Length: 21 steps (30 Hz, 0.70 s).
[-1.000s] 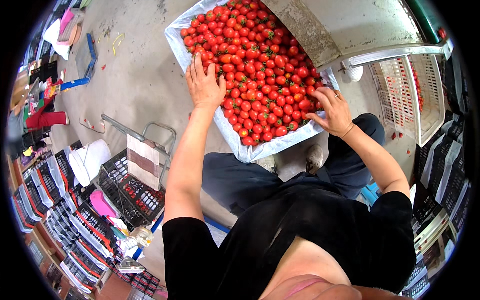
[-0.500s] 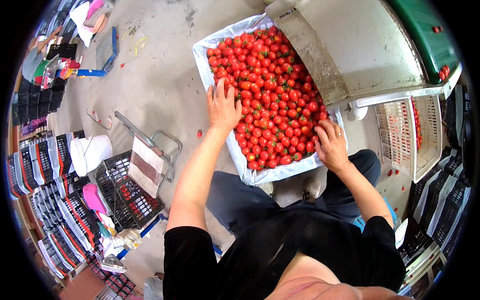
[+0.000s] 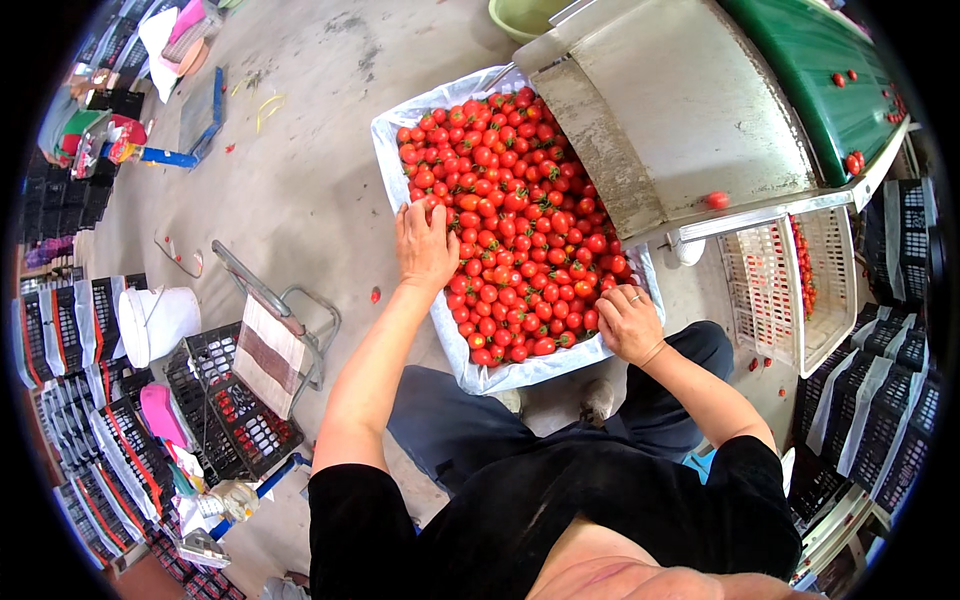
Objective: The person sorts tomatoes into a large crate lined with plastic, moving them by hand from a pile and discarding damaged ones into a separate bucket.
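Note:
In front of me stands a crate lined with whitish plastic (image 3: 543,377), filled with small red tomatoes (image 3: 510,230), some with green stems. My left hand (image 3: 427,245) rests over the crate's left rim, fingers stretched onto the outermost tomatoes. At the near right corner lies my right hand (image 3: 628,322), with a ring on one finger. Its fingers are loosely bent and apart over the rim, touching tomatoes. No tomato shows in either grasp, though the undersides of both hands are hidden.
A metal chute (image 3: 690,110) overhangs the crate's right side, below a green conveyor belt (image 3: 815,80). Beside it stands a white slotted crate (image 3: 785,290) with tomatoes. At left are a folding stool (image 3: 270,340), a white bucket (image 3: 158,322) and black crates (image 3: 245,410).
The whole view has shifted slightly. A tomato now lies on the metal chute. My right hand has slid a little nearer along the crate's corner; my left stays at the left rim.

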Each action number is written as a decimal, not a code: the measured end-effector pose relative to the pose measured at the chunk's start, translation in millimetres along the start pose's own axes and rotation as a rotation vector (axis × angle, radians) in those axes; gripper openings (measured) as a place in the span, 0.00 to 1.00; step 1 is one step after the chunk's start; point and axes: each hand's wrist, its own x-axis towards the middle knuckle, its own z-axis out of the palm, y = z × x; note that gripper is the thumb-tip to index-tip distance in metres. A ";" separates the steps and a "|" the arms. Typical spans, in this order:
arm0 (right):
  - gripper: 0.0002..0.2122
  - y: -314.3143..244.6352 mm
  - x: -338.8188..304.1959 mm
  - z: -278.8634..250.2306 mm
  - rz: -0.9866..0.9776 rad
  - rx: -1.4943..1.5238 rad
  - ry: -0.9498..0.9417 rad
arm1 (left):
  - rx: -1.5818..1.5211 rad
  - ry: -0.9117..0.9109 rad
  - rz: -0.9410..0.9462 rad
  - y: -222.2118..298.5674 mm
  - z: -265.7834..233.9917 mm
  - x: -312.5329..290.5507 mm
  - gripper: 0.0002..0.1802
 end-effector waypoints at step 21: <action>0.08 4.9 -5.4 -2.9 -0.055 -0.028 0.030 | -0.001 -0.035 0.148 4.3 0.6 3.7 0.09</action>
